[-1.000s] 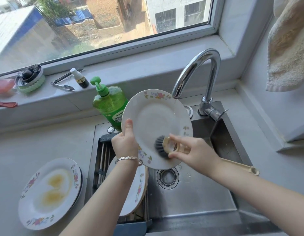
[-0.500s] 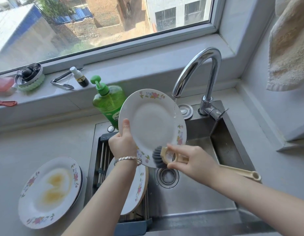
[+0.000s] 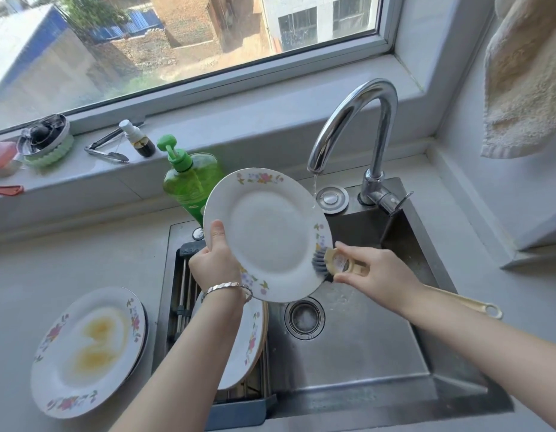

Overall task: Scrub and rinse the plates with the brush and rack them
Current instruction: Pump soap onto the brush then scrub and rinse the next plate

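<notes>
While a thin stream of water runs from the chrome faucet (image 3: pixel 364 120), the head camera looks down into a steel sink (image 3: pixel 364 353) set in a grey counter (image 3: pixel 67 260) under a window sill.

The left hand (image 3: pixel 216 263) grips the left rim of a plate (image 3: pixel 270 232), thumb lying across the front face and the other fingers hidden behind. The plate is held tilted over the left half of the sink. Its upper right rim sits just beneath the spout and meets the water. Its upper left rim overlaps a green soap bottle (image 3: pixel 189 179) standing behind the sink. Its lowest edge hangs above the drain (image 3: pixel 304 318).

The right hand (image 3: pixel 379 275) pinches the brush (image 3: pixel 329 258) near its head, between thumb and fingers. The dark bristles press on the plate's lower right rim. The beige handle runs back under the wrist, and its looped end shows over the sink's right edge.

To the right of the plate the basin lies open down to its front wall. On the left a rack (image 3: pixel 183 291) fills the sink's side, with racked plates (image 3: pixel 248 338) leaning on edge beneath the left forearm. A dirty plate (image 3: pixel 86 350), smeared yellow-orange, lies on the counter near the sink's left edge, not touching it.

The held plate is round and white, with pink flower sprigs spaced around its rim and a plain white centre.
</notes>
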Motion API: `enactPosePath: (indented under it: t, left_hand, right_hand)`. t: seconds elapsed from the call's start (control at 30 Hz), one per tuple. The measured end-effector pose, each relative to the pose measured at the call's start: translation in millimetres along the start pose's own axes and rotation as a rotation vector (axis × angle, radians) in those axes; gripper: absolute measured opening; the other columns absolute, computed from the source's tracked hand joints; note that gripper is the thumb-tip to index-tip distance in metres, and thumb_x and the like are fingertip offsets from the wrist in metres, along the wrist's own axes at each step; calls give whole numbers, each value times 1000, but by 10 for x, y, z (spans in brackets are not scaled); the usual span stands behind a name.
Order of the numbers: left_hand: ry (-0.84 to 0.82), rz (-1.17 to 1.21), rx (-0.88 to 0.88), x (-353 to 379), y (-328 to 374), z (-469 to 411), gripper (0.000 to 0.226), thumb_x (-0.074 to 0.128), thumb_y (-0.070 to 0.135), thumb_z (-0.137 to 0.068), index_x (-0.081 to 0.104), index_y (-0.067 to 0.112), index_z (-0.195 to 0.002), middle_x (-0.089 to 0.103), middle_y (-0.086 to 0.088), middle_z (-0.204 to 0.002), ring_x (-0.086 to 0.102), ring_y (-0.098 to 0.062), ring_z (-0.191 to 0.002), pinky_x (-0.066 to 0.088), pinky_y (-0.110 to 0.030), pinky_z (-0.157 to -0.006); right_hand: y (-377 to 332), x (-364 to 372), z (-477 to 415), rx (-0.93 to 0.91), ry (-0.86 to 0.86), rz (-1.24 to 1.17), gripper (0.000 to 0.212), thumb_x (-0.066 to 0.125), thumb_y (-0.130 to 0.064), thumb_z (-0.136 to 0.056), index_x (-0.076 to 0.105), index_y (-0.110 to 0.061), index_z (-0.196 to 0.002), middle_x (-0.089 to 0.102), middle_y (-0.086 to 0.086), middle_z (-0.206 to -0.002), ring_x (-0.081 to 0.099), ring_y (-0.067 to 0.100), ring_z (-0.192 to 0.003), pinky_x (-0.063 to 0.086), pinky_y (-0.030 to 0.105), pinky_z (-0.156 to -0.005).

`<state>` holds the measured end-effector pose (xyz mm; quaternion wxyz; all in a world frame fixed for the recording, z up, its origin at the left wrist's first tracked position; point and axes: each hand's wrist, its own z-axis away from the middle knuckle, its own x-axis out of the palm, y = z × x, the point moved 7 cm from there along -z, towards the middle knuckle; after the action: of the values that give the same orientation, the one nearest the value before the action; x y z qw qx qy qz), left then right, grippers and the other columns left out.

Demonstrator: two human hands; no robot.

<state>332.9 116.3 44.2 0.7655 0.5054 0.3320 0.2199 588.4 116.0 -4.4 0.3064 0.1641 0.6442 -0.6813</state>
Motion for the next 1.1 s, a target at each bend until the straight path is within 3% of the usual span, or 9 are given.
enactPosePath:
  t: [0.1, 0.17, 0.33, 0.4, 0.5, 0.6, 0.77, 0.9, 1.1]
  left_hand:
    - [8, -6, 1, -15, 16, 23, 59, 60, 41, -86, 32, 8, -45, 32, 9, -22, 37, -14, -39, 31, -25, -42]
    - [-3, -5, 14, -18, 18, 31, 59, 60, 41, -85, 32, 9, -45, 32, 8, -24, 34, -21, -45, 29, -31, -48]
    - [-52, -87, 66, -2, 18, 33, 59, 59, 40, -87, 33, 8, -45, 38, -1, -40, 35, -20, -44, 30, -27, -46]
    - [-88, -121, 65, 1, -10, 43, 58, 56, 40, -89, 32, 8, -46, 37, -2, -41, 34, -20, -42, 30, -23, -40]
    - [-140, -174, 96, 50, -24, 75, 59, 56, 39, -89, 32, 7, -45, 36, -5, -43, 33, -20, -43, 30, -20, -37]
    - [-151, -226, 89, 83, -36, 116, 58, 56, 39, -89, 33, 8, -45, 37, -5, -46, 34, -19, -44, 28, -23, -40]
    - [-140, -255, 75, 27, -49, 109, 57, 55, 37, -90, 36, 6, -47, 39, -6, -48, 35, -20, -46, 27, -30, -47]
    - [-179, -363, 255, 8, 128, 143, 61, 53, 36, -91, 29, 9, -41, 33, -3, -42, 31, -20, -44, 23, -31, -46]
    - [-266, -672, 686, 39, 452, 351, 56, 43, 39, -94, 33, 12, -45, 38, 0, -48, 42, -24, -59, 21, -32, -56]
  right_hand:
    - [-201, 230, 206, -187, -149, -75, 60, 77, -34, -71, 58, -21, -126, 58, -14, -122, 51, -5, -113, 36, 6, -95]
    - [-88, 225, 193, -175, -145, -58, 61, 77, -34, -70, 56, -24, -127, 59, -11, -122, 53, -3, -113, 34, 4, -95]
    - [795, -116, -143, 400, -41, 208, 70, 68, -39, -79, 41, -20, -140, 55, 4, -133, 49, 24, -123, 42, 32, -95]
    - [923, -289, -207, 548, 64, -21, 80, 64, -49, -75, 36, -11, -140, 61, 10, -116, 57, 28, -101, 46, 34, -83]
    - [852, -507, -377, 605, 210, -469, 56, 62, -41, -82, 39, -13, -124, 51, 5, -82, 39, 18, -53, 34, 24, -47]
    - [761, -580, -582, 592, 262, -630, 32, 63, -36, -82, 41, -19, -99, 45, 5, -79, 33, 11, -43, 25, 16, -35]
    - [545, -571, -754, 602, 293, -607, 34, 66, -38, -76, 40, -16, -82, 45, 4, -71, 34, 12, -44, 25, 19, -39]
    - [472, -575, -692, 603, 204, -454, 33, 65, -35, -78, 43, -11, -73, 43, 3, -66, 35, 13, -49, 27, 22, -45]
    - [394, -115, -345, 599, -122, -190, 35, 82, -19, -67, 47, -10, -67, 36, 2, -54, 29, 15, -44, 22, 23, -42]
